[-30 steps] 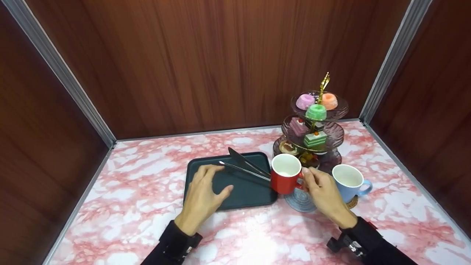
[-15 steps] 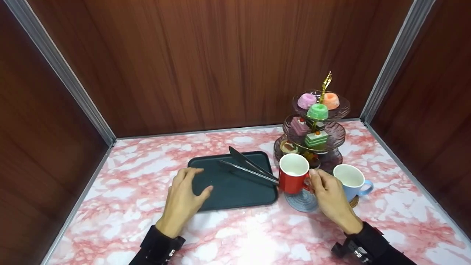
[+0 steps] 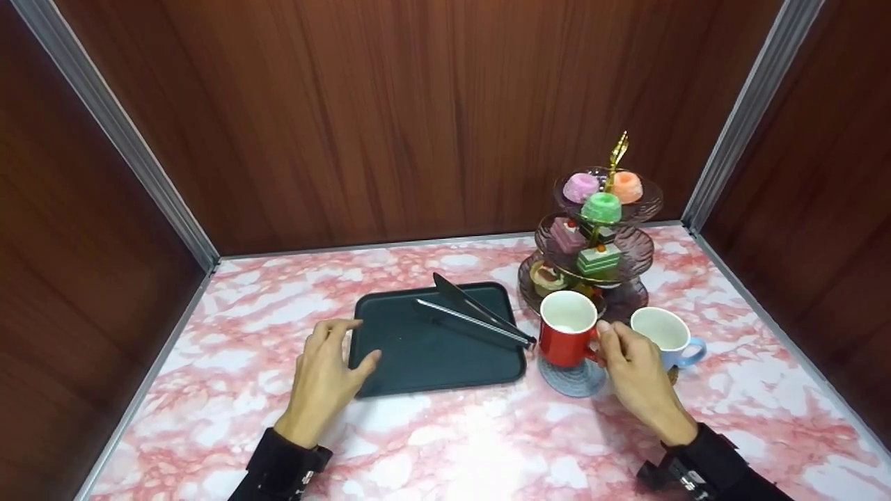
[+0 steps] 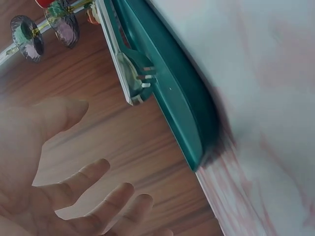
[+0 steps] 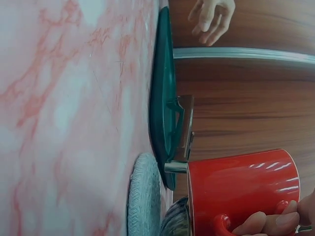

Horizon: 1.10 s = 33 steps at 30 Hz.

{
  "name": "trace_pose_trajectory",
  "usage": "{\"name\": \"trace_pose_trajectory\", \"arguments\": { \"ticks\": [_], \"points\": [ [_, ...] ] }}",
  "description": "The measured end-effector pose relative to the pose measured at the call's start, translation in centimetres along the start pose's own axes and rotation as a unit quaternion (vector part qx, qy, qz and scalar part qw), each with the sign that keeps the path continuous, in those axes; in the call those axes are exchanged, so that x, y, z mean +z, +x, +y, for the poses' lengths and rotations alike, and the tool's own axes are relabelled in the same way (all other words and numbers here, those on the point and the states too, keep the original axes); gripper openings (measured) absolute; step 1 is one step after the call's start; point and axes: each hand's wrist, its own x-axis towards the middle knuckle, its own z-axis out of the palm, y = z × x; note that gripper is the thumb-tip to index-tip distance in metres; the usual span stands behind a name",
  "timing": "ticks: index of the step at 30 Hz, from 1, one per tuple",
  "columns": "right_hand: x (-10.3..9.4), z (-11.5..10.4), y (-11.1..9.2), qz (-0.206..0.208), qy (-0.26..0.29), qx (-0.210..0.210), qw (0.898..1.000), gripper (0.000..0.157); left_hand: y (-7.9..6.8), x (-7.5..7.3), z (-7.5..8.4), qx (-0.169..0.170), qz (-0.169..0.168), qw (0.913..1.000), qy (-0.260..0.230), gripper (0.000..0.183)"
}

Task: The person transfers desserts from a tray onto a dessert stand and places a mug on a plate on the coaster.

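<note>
My right hand [image 3: 639, 379] grips the handle of a red mug [image 3: 562, 342], white inside and upright. The mug hangs over a round blue-grey woven coaster [image 3: 572, 383]; the right wrist view shows a gap between its base and the coaster [image 5: 143, 199]. Off the near left corner of a dark green tray [image 3: 418, 362], my left hand [image 3: 321, 386] holds nothing, thumb and fingers spread apart. Metal serving tongs [image 3: 480, 321] lie on the tray with their arms apart, the hinge end reaching over its right rim.
Behind the red mug rises a three-tier glass stand [image 3: 637, 254] with small cakes, tarts and a gold handle [image 3: 618, 149]. A light blue mug [image 3: 665, 334] stands on a brown coaster [image 3: 673, 374] beside my right hand. Wood-grain panels [image 3: 348, 125] enclose the marbled table [image 3: 431, 445].
My right hand has carried the red mug rightward, from the tray's right edge to over the coaster. My left hand has drawn back leftward from above the tray.
</note>
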Motion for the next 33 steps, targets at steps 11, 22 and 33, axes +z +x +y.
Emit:
{"name": "trace_pose_trajectory", "arguments": {
  "ticks": [11, 22, 33],
  "points": [
    [-0.8, 0.7, -0.6, -0.005, -0.006, 0.015, 1.0, 0.041, 0.2, -0.5, -2.0, -0.022, 0.01, 0.9997, 0.008, 0.058],
    [-0.5, 1.5, -1.0, -0.035, 0.001, 0.02, 0.999, 0.042, 0.1, -0.6, -3.6, -0.03, 0.013, 0.9992, 0.022, 0.058],
    [-0.5, 1.8, -0.9, -0.036, 0.003, 0.059, 0.998, 0.044, 0.1, -0.9, -4.2, -0.027, 0.023, 0.999, 0.026, 0.059]
  ]
}}
